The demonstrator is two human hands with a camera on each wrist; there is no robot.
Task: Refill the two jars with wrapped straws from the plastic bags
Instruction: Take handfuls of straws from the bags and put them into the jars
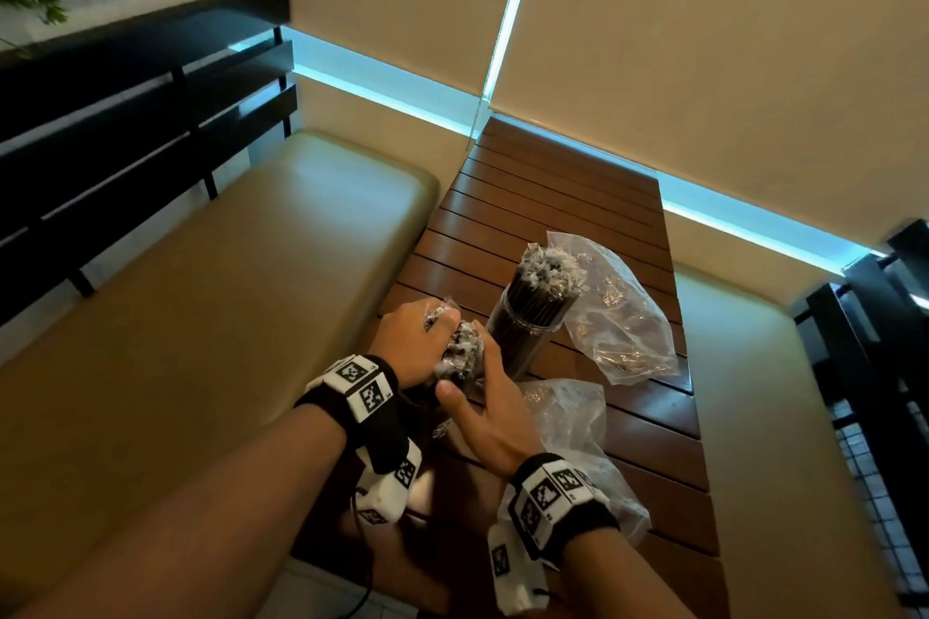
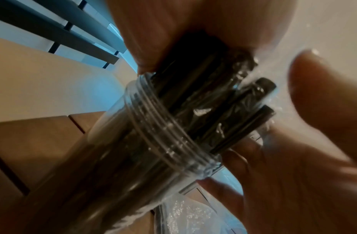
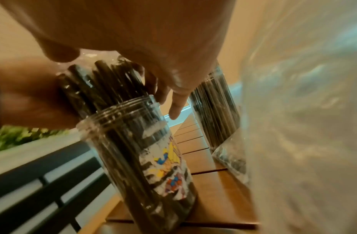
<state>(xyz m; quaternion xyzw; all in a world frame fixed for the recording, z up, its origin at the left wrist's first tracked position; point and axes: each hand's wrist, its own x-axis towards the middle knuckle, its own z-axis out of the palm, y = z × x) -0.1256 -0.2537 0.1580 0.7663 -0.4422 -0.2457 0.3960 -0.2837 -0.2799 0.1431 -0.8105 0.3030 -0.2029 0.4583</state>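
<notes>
The near clear jar [image 3: 143, 158], with a colourful label, stands on the slatted wooden table [image 1: 553, 216]. It is packed with black wrapped straws [image 3: 105, 82] that stick out of its threaded neck [image 2: 163, 142]. My left hand [image 1: 427, 337] grips the tops of these straws [image 1: 460, 352] from the left, fingers curled over them. My right hand [image 1: 475, 380] lies against the bundle's right side with fairly straight fingers [image 3: 173, 101]. In the head view both hands hide most of this jar. The far jar [image 1: 523, 322] stands upright behind it, full of straws.
A crumpled clear plastic bag [image 1: 623, 322] lies right of the far jar. Another bag [image 1: 578, 437] lies under my right wrist and fills the right of the right wrist view. Beige padded benches [image 1: 226, 292] with dark slatted backs flank the narrow table.
</notes>
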